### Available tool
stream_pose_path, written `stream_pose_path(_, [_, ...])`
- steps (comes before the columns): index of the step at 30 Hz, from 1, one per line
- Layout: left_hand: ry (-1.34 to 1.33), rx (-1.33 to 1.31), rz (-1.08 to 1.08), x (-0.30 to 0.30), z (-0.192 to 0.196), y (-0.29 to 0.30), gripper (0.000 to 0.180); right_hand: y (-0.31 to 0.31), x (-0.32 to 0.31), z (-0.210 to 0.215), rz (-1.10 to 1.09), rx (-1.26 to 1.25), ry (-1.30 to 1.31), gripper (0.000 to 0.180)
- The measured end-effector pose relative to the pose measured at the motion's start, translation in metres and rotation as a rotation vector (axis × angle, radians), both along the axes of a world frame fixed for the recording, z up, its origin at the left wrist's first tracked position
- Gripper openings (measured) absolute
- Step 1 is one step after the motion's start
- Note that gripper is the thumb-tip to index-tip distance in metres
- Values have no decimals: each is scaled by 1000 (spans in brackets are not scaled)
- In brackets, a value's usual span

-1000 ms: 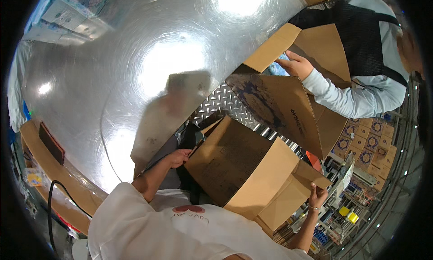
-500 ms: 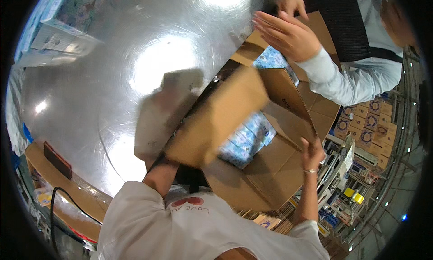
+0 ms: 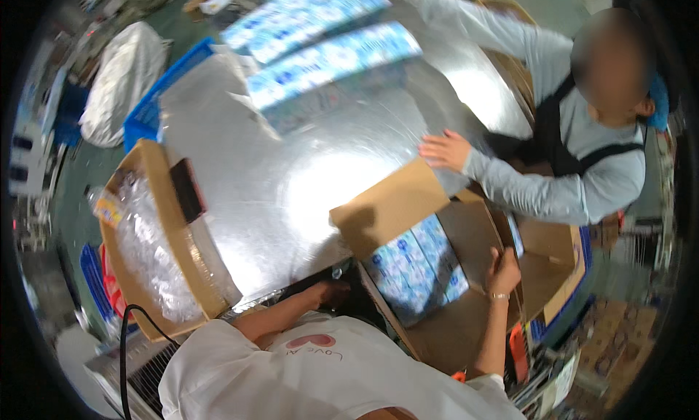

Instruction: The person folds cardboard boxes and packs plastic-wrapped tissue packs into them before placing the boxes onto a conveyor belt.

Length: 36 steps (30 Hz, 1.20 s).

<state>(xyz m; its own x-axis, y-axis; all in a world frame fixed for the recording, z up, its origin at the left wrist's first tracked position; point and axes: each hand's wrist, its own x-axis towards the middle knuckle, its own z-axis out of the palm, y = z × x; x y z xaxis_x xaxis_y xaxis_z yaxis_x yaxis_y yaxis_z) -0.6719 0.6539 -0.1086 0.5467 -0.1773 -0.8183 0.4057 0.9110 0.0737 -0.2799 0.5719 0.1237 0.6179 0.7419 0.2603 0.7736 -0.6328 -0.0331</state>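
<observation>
An open brown carton stands in front of me, tilted in the view, with blue-and-white patterned packs lying inside at its left. My right hand grips the top edge of its right wall, fingers closed and thumb up. At the carton's near left side is my left hand, in dark shadow beside the table edge; its fingers do not show clearly. The carton's far flap is folded outward over the metal table.
Across the metal table, a co-worker's hand lies by the flap, the other at long blue packs. A second carton adjoins mine. At left are a cardboard tray of clear plastic, a dark flat object and a black cable.
The view has swung, showing more of the table. My left hand has drawn back from the raised flap, which now lies outward. The co-worker's hands have moved from the second carton toward the table.
</observation>
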Motion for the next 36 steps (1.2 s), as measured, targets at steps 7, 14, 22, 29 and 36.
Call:
stream_pose_path(7, [-107, 799, -27, -51, 158, 102, 37, -11, 3, -13, -23, 26, -111, 34])
stream_pose_path(14, [-2, 1005, 460, -138, 183, 149, 20, -5, 2, -12, -164, -89, -59, 35])
stream_pose_path(22, [263, 1402, 487, -173, 193, 166, 16, -6, 3, -10, -191, -200, 49, 36])
stream_pose_path(29, [394, 1536, 462, -186, 203, 179, 18, 7, -89, -37, 118, -94, -110, 48])
stream_pose_path(36, [403, 1570, 301, -203, 220, 184, 20, 0, -94, -187, 307, -1126, 1379, 65])
